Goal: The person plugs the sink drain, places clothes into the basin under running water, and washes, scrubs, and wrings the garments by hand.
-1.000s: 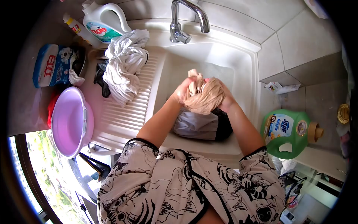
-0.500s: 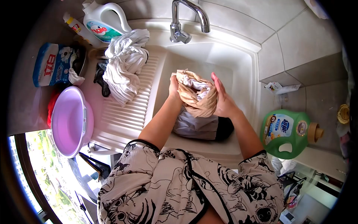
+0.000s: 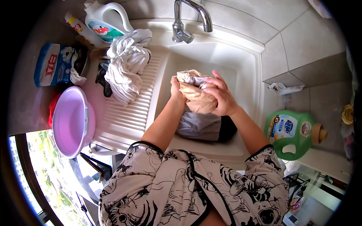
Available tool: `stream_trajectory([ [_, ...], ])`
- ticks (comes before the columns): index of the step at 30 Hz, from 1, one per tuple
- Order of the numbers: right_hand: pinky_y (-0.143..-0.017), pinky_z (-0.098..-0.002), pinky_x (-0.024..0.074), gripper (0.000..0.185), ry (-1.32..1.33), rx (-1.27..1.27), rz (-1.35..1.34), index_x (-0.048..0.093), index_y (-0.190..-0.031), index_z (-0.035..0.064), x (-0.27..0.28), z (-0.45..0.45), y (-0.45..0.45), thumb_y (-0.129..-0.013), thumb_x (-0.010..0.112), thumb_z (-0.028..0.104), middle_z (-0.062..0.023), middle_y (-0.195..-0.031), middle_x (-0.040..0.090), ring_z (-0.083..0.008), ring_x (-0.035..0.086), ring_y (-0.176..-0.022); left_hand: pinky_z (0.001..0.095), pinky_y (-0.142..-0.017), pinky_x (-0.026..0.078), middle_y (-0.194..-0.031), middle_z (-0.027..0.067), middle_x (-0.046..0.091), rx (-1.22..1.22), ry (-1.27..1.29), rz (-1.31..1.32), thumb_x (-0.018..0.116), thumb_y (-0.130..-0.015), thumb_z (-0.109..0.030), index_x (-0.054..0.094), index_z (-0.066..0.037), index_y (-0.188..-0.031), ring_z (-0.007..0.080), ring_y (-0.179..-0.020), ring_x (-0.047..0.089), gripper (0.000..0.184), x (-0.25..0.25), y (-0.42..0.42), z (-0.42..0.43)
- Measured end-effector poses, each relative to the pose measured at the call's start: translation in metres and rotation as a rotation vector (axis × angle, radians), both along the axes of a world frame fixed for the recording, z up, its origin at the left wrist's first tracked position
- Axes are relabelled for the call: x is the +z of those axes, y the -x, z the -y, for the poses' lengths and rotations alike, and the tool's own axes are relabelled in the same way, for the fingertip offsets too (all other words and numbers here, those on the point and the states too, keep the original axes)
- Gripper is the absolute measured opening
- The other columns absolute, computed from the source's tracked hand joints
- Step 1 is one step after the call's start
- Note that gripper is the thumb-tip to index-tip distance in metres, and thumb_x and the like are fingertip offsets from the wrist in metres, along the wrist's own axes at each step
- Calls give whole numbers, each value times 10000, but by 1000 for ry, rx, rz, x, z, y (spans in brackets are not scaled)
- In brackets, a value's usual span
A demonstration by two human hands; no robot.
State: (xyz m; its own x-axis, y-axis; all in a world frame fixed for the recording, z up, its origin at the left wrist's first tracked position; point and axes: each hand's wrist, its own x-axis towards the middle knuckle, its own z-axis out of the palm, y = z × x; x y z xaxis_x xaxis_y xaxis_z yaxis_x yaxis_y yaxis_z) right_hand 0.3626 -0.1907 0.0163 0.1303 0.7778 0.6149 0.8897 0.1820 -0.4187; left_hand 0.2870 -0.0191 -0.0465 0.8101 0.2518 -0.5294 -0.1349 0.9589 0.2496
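Over the sink basin (image 3: pixel 245 94) I hold a bunched beige cloth (image 3: pixel 197 98) with a paler whitish layer showing in its folds. My left hand (image 3: pixel 177 90) grips its left side; the fingertips there are mostly hidden behind the fabric. On the right, my right hand (image 3: pixel 223 97) is curled over the bundle, its fingers pressing onto the top and right side. Beneath my hands a grey and black garment (image 3: pixel 200 126) lies in the basin. The chrome faucet (image 3: pixel 183 34) stands behind the basin.
Wet-looking white laundry (image 3: pixel 128 67) lies on the ribbed washboard (image 3: pixel 120 116). At left are a purple basin (image 3: pixel 69 120), a blue-and-white pack (image 3: pixel 52 64) and a white detergent bottle (image 3: pixel 107 22). A green detergent jug (image 3: pixel 292 133) is at right.
My right hand has gone from lying beside the cloth with fingers extended to curling over its top. The cloth's open middle has folded inward. My left hand stays at its left side.
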Motion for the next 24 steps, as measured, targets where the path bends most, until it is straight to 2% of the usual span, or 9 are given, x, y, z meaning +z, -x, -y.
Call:
stream_trajectory([
  [3, -968, -397, 367, 461, -87, -82, -407, 476, -1118, 14, -28, 4, -1, -684, 602, 103, -164, -1128, 476, -313, 477, -1093, 470, -907, 482, -1082, 173, 579, 196, -20, -47, 374, -894, -348, 492, -20, -1134, 337, -997, 586, 423, -6, -2, 4],
  [7, -919, -314, 390, 476, -484, -243, -1310, 475, -1142, -9, -56, -13, 9, -675, 415, 62, -110, -1072, 512, -206, 496, -1010, 334, -765, 495, -940, 108, 567, 465, -546, -232, 621, -794, -195, 474, -18, -1011, 199, -829, 580, 316, 38, -9, 9],
  [9, -901, -347, 426, 411, -597, -326, -1414, 496, -1108, -11, -57, -24, 3, -722, 389, 82, -122, -1034, 536, -229, 522, -976, 301, -761, 480, -948, 93, 571, 425, -905, -80, 638, -799, -180, 474, -4, -1027, 165, -839, 564, 331, 44, -9, 14],
  [11, -819, -339, 473, 336, -620, -294, -1917, 517, -1037, -17, -48, -32, -8, -732, 383, 18, -120, -939, 561, -222, 553, -877, 282, -769, 470, -945, 78, 589, 328, -1257, 93, 659, -777, -173, 502, 4, -1053, 141, -842, 558, 363, 54, -4, 20],
  [13, -771, -353, 504, 263, -572, -256, -1958, 533, -991, -7, -42, -33, -21, -769, 393, 15, -131, -912, 575, -236, 580, -841, 284, -737, 482, -875, 67, 614, 104, -1494, 108, 652, -738, -154, 542, -3, -1001, 128, -806, 572, 322, 67, 2, 23],
  [15, -730, -336, 512, 199, -270, -170, -1942, 548, -953, 1, -34, -31, -30, -789, 437, 24, -123, -900, 582, -227, 590, -812, 353, -694, 514, -815, 113, 643, 178, -1976, 249, 678, -595, -154, 590, -39, -845, 254, -720, 636, 289, 90, 1, 27],
  [17, -714, -314, 514, 142, -252, -91, -1919, 554, -919, 8, -24, -27, -36, -799, 484, 38, -117, -904, 590, -212, 596, -793, 379, -670, 515, -792, 93, 634, 220, -2108, 478, 708, -522, -203, 587, -77, -792, 303, -703, 617, 322, 97, -3, 33],
  [20, -704, -284, 499, 150, 201, -60, -1749, 553, -918, 23, 4, -31, -44, -776, 512, 51, -85, -881, 586, -174, 586, -791, 368, -615, 506, -732, 49, 607, 66, -2265, 667, 728, -489, -244, 575, -113, -785, 260, -688, 611, 358, 124, 2, 44],
  [24, -661, -272, 484, 153, 137, -56, -1695, 555, -887, 38, 32, -26, -35, -747, 506, 75, -66, -844, 578, -156, 572, -760, 352, -550, 485, -682, 29, 566, -56, -2399, 926, 728, -496, -289, 537, -128, -771, 216, -664, 589, 372, 143, 0, 57],
])
